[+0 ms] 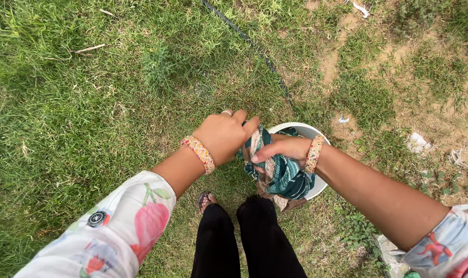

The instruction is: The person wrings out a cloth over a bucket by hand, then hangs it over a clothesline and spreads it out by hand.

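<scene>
Over the near rim of the white bucket (322, 132), which stood on the grass (89, 103) just ahead of our feet, we held the green patterned cloth (283, 177) bunched between both hands. Starting from the left, our left hand (224, 135) was curled into a closed fist, knuckles up, a ring showing on one finger and a beaded bracelet at the wrist; it gripped the cloth's upper end, which peeked out just under the thumb. The cloth ran from that fist down and to the right, so its long axis lay slanted from upper left to lower right, twisted into a thick rope across the bucket's left edge. Our right hand (284, 149) lay directly on that twist, fingers wrapped over it and closed tight, touching the cloth nearer its middle. Below the right hand the loose tail of the cloth hung down past the bucket's near edge toward our dark trouser legs. The two hands were close together, almost touching, with the left slightly higher. A dark hose (254, 49) crossed the grass beyond, well apart from the bucket.
</scene>
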